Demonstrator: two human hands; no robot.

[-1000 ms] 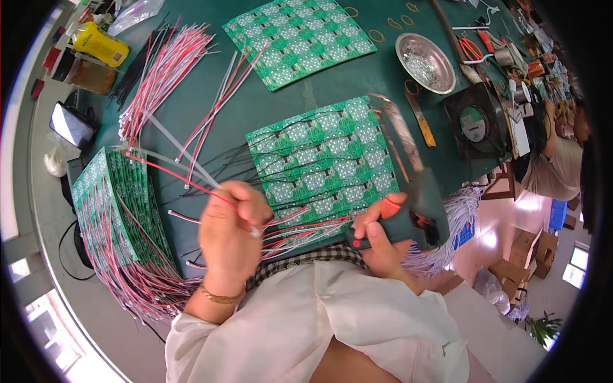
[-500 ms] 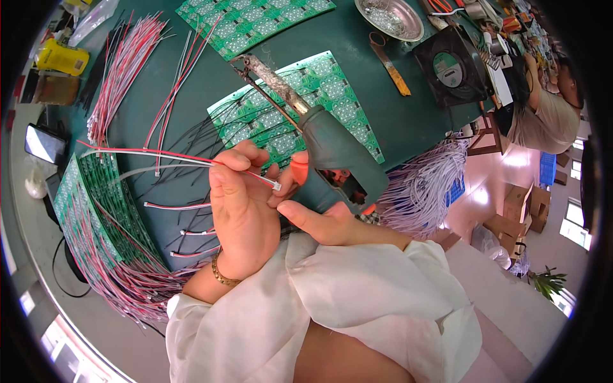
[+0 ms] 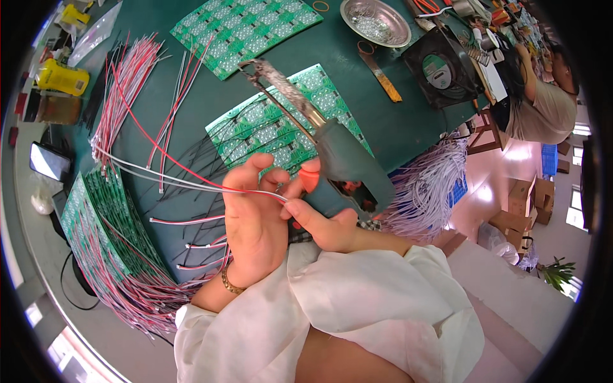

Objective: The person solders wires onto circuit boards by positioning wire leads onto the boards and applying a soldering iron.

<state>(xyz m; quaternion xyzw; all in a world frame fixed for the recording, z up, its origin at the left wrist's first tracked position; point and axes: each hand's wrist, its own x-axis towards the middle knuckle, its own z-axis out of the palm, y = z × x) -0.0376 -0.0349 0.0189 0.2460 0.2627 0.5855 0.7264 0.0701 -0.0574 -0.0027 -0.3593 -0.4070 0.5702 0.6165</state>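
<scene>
A thin red-and-white wire lead runs from the left across the fingers of my left hand, which is half curled around it, palm up. My right hand grips a soldering gun with a dark grey body, and its thumb presses on the near end of the lead. That end is hidden at the thumb tip. An orange finger cot covers a fingertip between the hands. The gun's metal tip points up and left over a green circuit board panel with black wires on it.
Another board panel lies at the back. At left are bundled red and white wires and wired boards. A metal dish, scissors and a fan stand at right, past which a person sits. White wires hang by the edge.
My right thumb has come onto the wire lead's end, covering the white connector that showed before. The left fingers have loosened a little, and the red wire now bows further up at the left.
</scene>
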